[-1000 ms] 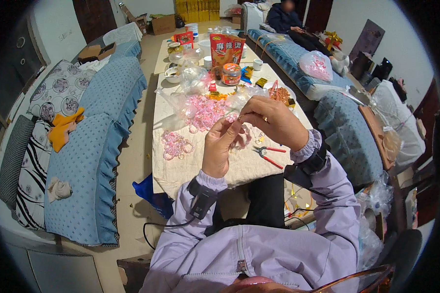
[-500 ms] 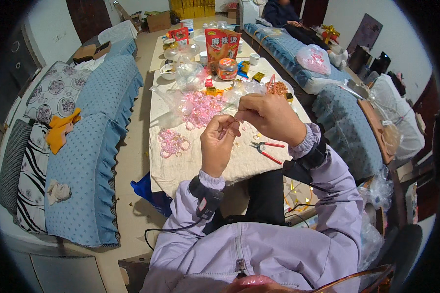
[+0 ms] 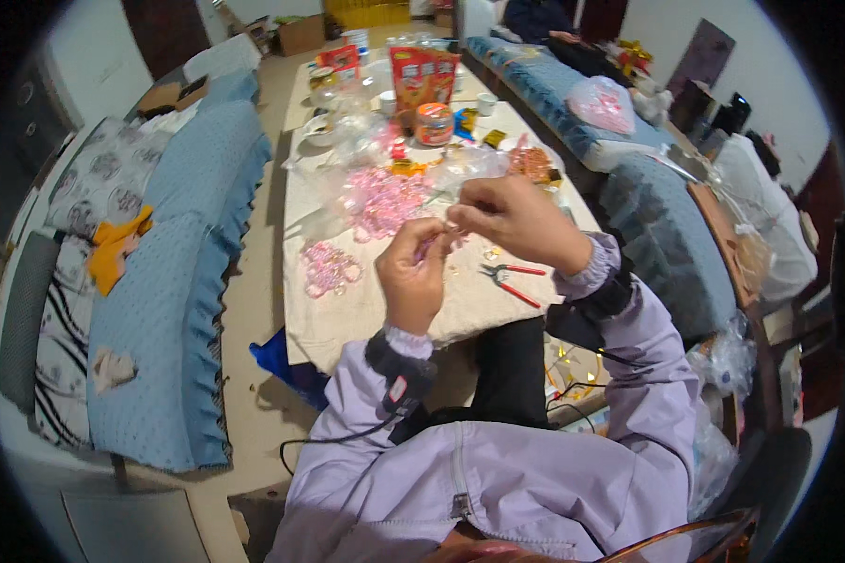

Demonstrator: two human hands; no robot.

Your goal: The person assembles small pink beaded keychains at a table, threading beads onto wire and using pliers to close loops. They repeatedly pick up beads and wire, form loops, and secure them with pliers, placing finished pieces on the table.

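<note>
Over the near part of the table my left hand [image 3: 413, 272] is closed, thumb and fingers pinched together. The fingertips of my right hand [image 3: 516, 220] meet it from the right, also pinched. A little pink shows between the two hands, too small and blurred to name. Just beyond them lies a large pile of pink beaded pieces [image 3: 390, 199]. A smaller pile of pink beaded rings [image 3: 329, 270] is left of my left hand. Red-handled pliers [image 3: 516, 281] rest on the cloth below my right hand, touched by neither hand.
A pale cloth [image 3: 347, 324] covers the table. Farther back stand an orange-lidded jar [image 3: 434, 124], a red pouch [image 3: 424, 80], a white cup [image 3: 485, 103] and clear plastic bags. Blue-covered sofas [image 3: 160, 310] flank the table. A person [image 3: 540, 23] sits at the far right.
My right hand has shifted slightly left and down, its fingertips now against the left hand's. The whole view has tilted a little. The pliers and piles lie as before.
</note>
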